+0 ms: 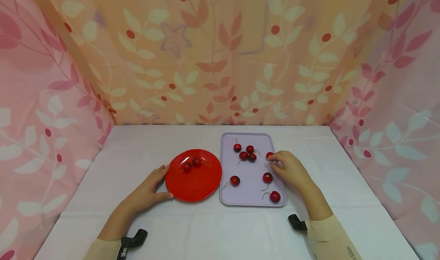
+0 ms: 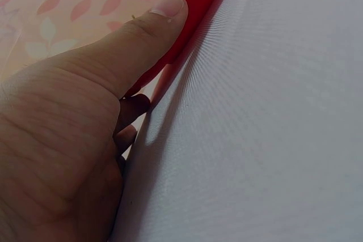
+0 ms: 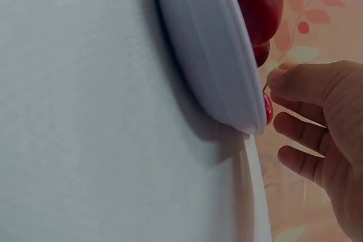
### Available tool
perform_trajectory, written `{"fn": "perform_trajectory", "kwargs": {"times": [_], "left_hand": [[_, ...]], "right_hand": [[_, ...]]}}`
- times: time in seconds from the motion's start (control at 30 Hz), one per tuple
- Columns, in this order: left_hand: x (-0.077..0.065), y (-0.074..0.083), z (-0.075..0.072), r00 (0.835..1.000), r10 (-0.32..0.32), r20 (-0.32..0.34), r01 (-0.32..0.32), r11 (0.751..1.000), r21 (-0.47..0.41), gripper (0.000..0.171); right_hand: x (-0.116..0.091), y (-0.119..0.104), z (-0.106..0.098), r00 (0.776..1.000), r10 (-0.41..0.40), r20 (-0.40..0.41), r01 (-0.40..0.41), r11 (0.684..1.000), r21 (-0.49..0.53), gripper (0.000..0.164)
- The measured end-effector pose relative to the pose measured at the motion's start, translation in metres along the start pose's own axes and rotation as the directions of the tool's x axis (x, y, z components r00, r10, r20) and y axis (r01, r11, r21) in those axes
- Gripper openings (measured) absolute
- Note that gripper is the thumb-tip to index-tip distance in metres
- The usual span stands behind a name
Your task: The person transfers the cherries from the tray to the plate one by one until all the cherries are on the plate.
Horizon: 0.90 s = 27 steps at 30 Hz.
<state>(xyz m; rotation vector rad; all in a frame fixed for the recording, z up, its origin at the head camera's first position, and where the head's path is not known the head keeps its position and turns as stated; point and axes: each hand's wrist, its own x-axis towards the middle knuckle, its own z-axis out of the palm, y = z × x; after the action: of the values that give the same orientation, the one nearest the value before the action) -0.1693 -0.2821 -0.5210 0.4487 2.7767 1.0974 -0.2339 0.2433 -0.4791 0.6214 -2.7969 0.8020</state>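
Observation:
In the head view my left hand (image 1: pixel 150 188) rests at the left edge of a round red plate (image 1: pixel 194 189), thumb and fingers spread along its rim. The left wrist view shows the thumb lying straight against the rim. Two red cherries (image 1: pixel 197 162) with stems lie on the plate. My right hand (image 1: pixel 291 169) reaches over the right edge of a pale purple tray (image 1: pixel 252 199). Its thumb and forefinger pinch the stem of a cherry (image 3: pixel 268 109), which hangs close to the tray's edge in the right wrist view. Several other cherries (image 1: pixel 243 155) lie scattered on the tray.
A white cloth (image 1: pixel 192 233) covers the table. The tray stands right beside the plate, their edges nearly meeting. Leaf-patterned curtains (image 1: pixel 213 61) enclose the back and both sides. Black wrist mounts (image 1: pixel 297 222) sit by the sleeves.

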Motion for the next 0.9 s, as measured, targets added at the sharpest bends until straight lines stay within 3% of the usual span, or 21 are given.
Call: {"fn": "perform_trajectory", "kwargs": {"times": [0.47,0.7,0.9], "left_hand": [[0.001,-0.004,0.001,1.0,0.001,-0.002,-0.001,1.0,-0.011,0.108],[0.003,-0.005,0.003,1.0,0.001,-0.004,-0.001,1.0,0.001,0.109],[0.003,-0.003,0.003,1.0,-0.011,0.006,0.011,1.0,-0.007,0.109]], "right_hand": [[0.002,0.005,0.015,1.0,0.019,-0.015,-0.019,1.0,-0.004,0.016],[0.0,0.002,0.009,0.998,0.037,-0.059,-0.039,0.999,-0.036,0.014],[-0.003,0.003,0.001,0.991,0.097,-0.087,-0.104,0.992,-0.072,0.012]]}}
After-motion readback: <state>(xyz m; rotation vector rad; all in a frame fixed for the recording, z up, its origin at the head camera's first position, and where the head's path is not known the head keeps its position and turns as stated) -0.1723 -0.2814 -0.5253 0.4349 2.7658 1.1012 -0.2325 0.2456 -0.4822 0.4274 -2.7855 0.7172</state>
